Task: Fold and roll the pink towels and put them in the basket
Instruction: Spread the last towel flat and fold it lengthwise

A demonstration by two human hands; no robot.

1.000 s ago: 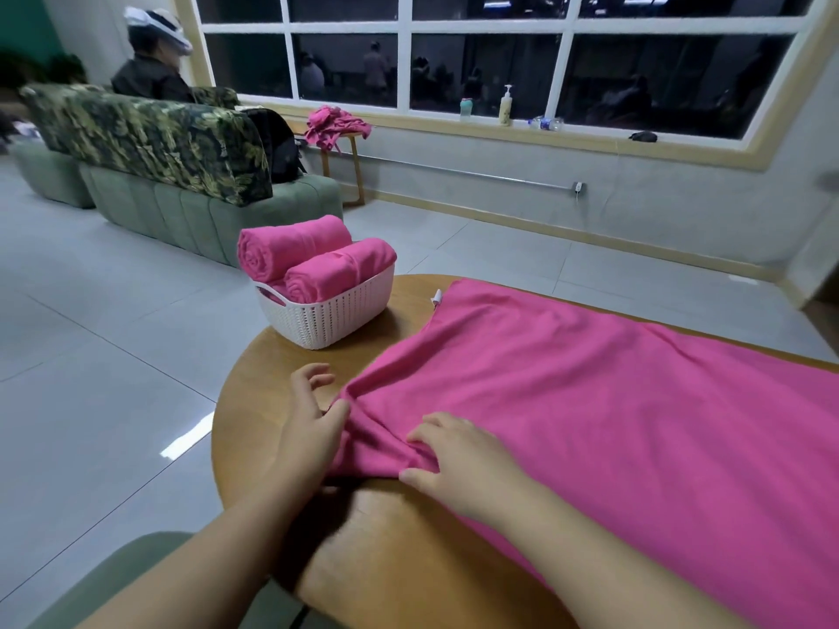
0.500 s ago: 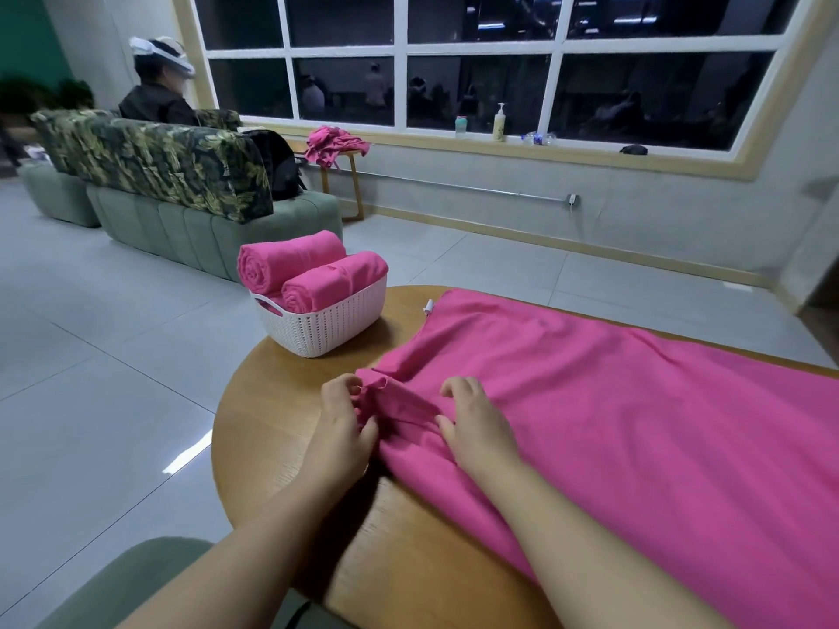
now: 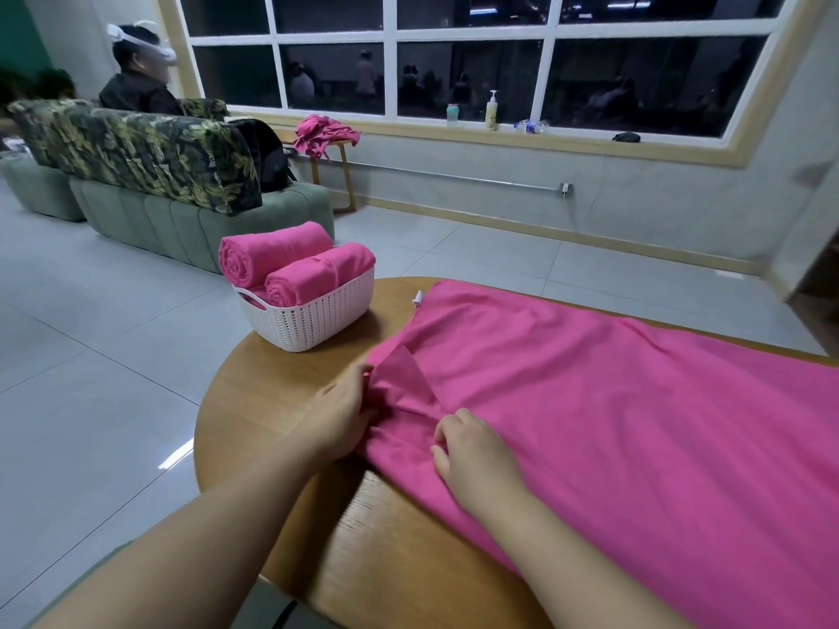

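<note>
A long pink towel (image 3: 613, 401) lies folded flat across the round wooden table (image 3: 254, 401). Its near left end is turned over into a small fold. My left hand (image 3: 340, 415) grips that turned-over end at the towel's left edge. My right hand (image 3: 472, 451) pinches the same end a little to the right, fingers curled into the cloth. A white woven basket (image 3: 313, 315) stands at the table's far left edge. Two rolled pink towels (image 3: 290, 265) lie in it side by side.
A green sofa (image 3: 190, 220) with a leaf-patterned cover stands beyond the basket, with a person sitting behind it. A small side table by the window carries a heap of pink towels (image 3: 324, 133). Bottles stand on the window sill (image 3: 490, 111). Grey tiled floor surrounds the table.
Both hands have gathered the towel's near left corner and turned it over onto the towel, moving forward along the table. The view has shifted slightly downward.
</note>
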